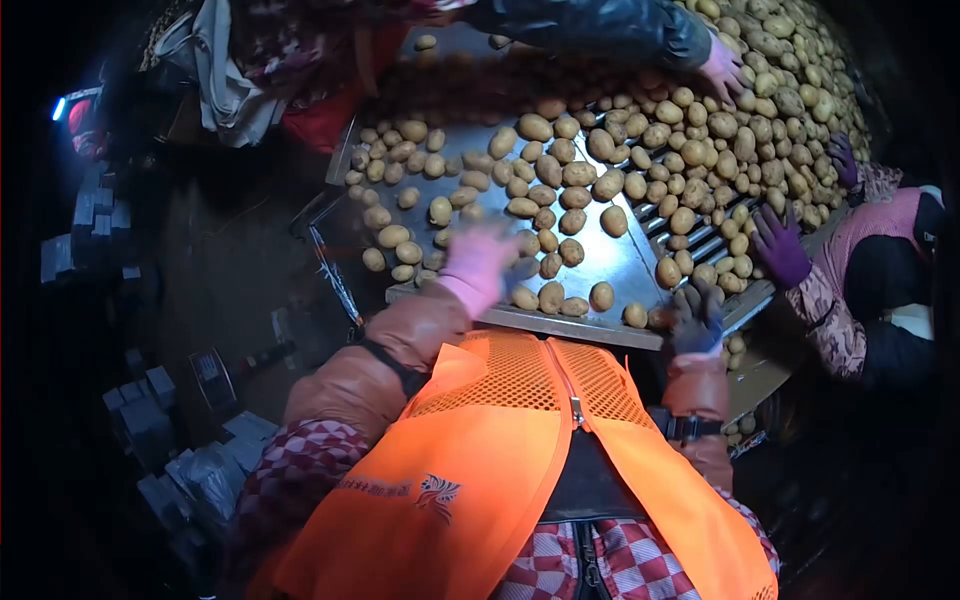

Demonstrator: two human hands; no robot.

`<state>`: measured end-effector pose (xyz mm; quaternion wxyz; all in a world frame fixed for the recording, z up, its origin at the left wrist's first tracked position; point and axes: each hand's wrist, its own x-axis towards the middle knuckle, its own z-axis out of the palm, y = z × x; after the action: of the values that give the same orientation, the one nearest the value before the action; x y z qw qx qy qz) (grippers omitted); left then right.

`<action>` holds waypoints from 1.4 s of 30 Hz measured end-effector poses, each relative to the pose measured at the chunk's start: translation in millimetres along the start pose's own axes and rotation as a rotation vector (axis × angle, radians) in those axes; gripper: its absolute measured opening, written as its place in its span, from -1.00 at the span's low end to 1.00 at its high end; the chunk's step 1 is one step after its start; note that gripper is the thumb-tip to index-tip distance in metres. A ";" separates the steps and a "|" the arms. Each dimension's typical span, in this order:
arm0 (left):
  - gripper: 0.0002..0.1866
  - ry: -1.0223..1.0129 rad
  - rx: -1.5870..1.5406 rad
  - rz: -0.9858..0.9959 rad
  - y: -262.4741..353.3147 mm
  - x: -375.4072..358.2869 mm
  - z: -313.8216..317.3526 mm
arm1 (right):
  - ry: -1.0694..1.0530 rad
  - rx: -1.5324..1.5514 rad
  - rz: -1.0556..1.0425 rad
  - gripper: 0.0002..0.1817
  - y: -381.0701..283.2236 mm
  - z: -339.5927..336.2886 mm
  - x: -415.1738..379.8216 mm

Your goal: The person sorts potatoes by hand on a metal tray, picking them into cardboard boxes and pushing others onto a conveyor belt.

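Potatoes [577, 173] lie scattered over a shiny metal sorting table [622, 272] in front of me. My left hand [482, 258], in a pink glove with a dark palm side, is over the table's near left part among the potatoes; motion smears its fingers. At the near right corner is my right hand [697, 318] in a dark grey glove, fingers apart, close to a few potatoes by the table edge. A slatted metal grate [690, 235] runs along the table's right side, partly covered by potatoes.
A large potato heap [790, 90] rises at the far right. Across the table, a co-worker's pink-gloved hand [722, 68] reaches onto it. Another person's purple-gloved hand [780, 243] rests at the right. Stacked grey boxes [145, 400] stand on the floor at left.
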<state>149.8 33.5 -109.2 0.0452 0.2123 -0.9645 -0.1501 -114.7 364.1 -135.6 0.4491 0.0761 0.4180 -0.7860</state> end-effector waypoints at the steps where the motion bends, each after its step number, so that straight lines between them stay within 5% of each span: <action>1: -0.52 -0.116 0.106 0.217 16.8 4.3 7.9 | -0.175 -0.213 0.037 -0.40 1.0 21.7 29.8; 2: -0.51 -0.126 0.113 0.218 5.8 7.4 18.8 | 0.066 -0.404 0.053 -0.47 0.1 95.1 28.9; 3: -0.50 -0.137 0.117 0.218 -8.4 13.1 30.3 | -0.316 -0.925 -0.028 -0.53 0.7 85.2 72.1; 4: -0.53 -0.069 0.086 0.091 -26.3 15.9 26.3 | -0.186 -0.780 0.007 -0.55 -0.2 126.5 80.7; 6: -0.56 0.112 -0.048 -0.117 -69.7 13.2 17.0 | -0.203 -0.991 -0.192 -0.58 -3.3 153.8 107.4; 7: -0.55 0.020 0.110 -0.126 -91.4 -0.5 6.6 | -0.186 -1.044 -0.268 -0.60 -5.5 163.7 123.0; 10: -0.59 -0.021 0.148 -0.535 -127.0 -10.1 -6.4 | 0.047 -1.614 -0.622 -0.33 -12.3 165.4 170.6; 11: -0.59 -0.078 0.196 -0.636 -125.7 -5.4 -18.9 | 0.141 -1.797 -0.539 -0.25 1.2 157.7 183.9; 14: -0.52 0.277 0.158 -0.323 -92.8 35.9 -23.7 | 0.161 -2.335 -0.512 -0.32 49.3 228.7 120.3; 17: -0.45 0.287 -0.055 -0.035 -64.7 119.0 -22.7 | -0.249 -1.881 -0.302 -0.35 78.3 213.2 114.1; 19: -0.35 0.096 -0.077 -0.017 -49.7 173.5 -18.5 | -0.416 -1.847 -0.070 -0.34 81.5 213.1 100.1; 20: -0.35 0.028 -0.095 0.021 -50.8 198.0 -10.1 | -0.548 -1.811 -0.298 -0.45 91.8 182.7 104.9; 22: -0.37 -0.163 -0.029 0.021 -46.7 232.0 -12.2 | -0.288 -1.299 0.281 -0.47 79.1 185.4 101.5; 24: -0.42 -0.277 0.010 -0.061 -36.8 239.5 -17.0 | -0.268 -0.986 0.306 -0.55 84.3 149.6 100.1; 29: -0.48 -0.459 -0.068 -0.322 -7.8 202.9 -26.8 | -0.201 -0.949 0.123 -0.60 67.7 111.1 97.4; 32: -0.42 -0.436 -0.085 -0.309 -17.8 177.0 -12.4 | -0.198 -0.831 0.036 -0.59 74.3 84.0 92.3; 36: -0.43 -0.343 -0.048 -0.337 -18.2 168.6 2.0 | -0.136 -0.819 0.209 -0.55 34.3 153.4 69.2; 42: -0.32 -0.193 -0.406 -0.530 -25.8 166.1 -20.4 | -0.179 -0.437 0.362 -0.40 36.2 162.8 55.7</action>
<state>12.7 -64.7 -93.9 -0.0455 0.4268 -0.8262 -0.3649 -77.8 201.2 -80.5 0.6230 -0.0186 0.5157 -0.5879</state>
